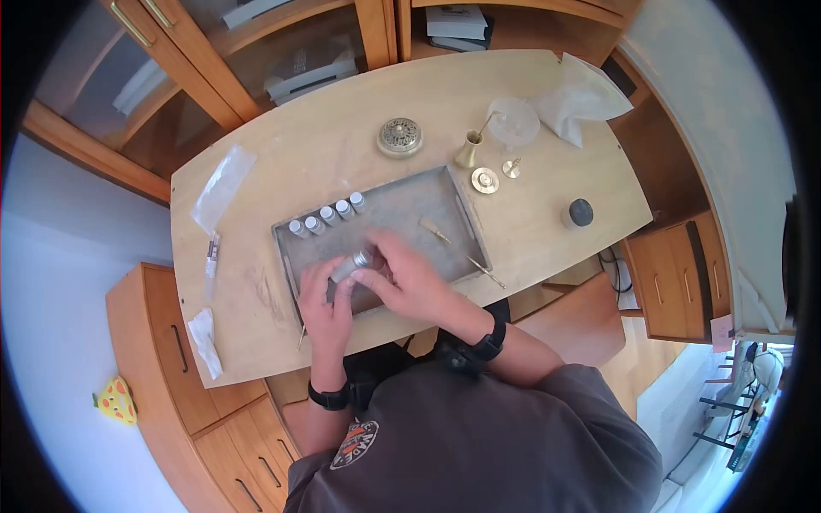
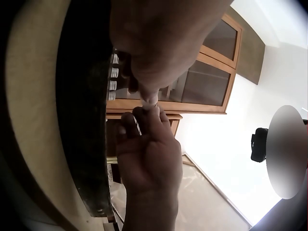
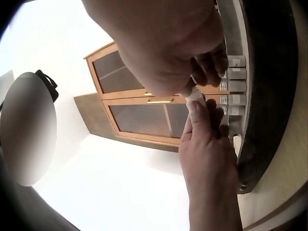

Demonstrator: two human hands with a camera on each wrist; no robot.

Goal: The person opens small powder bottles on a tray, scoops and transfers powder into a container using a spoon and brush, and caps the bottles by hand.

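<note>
Over the front left part of a grey tray (image 1: 481, 231), my left hand (image 1: 321, 301) grips a small bottle (image 1: 345, 269) with a silvery screw cap (image 1: 363, 257). My right hand (image 1: 412, 282) pinches at the cap, its thumb below and its blurred fingers on the far side. Both hands meet at the bottle in the right wrist view, where the left fingers hold its pale body (image 3: 195, 95). In the left wrist view my left hand hides most of it. Several similar white-capped vials (image 1: 327, 213) stand in a row along the tray's back left side.
A thin brass tool (image 1: 486, 271) lies over the tray's right edge, near a small brush (image 1: 434, 230). Behind stand a pierced round burner (image 1: 399, 137), a brass vase (image 1: 469, 149) and brass lids (image 1: 485, 180). A dark-lidded jar (image 1: 579, 213) is at right, plastic wrapping (image 1: 224, 188) at left.
</note>
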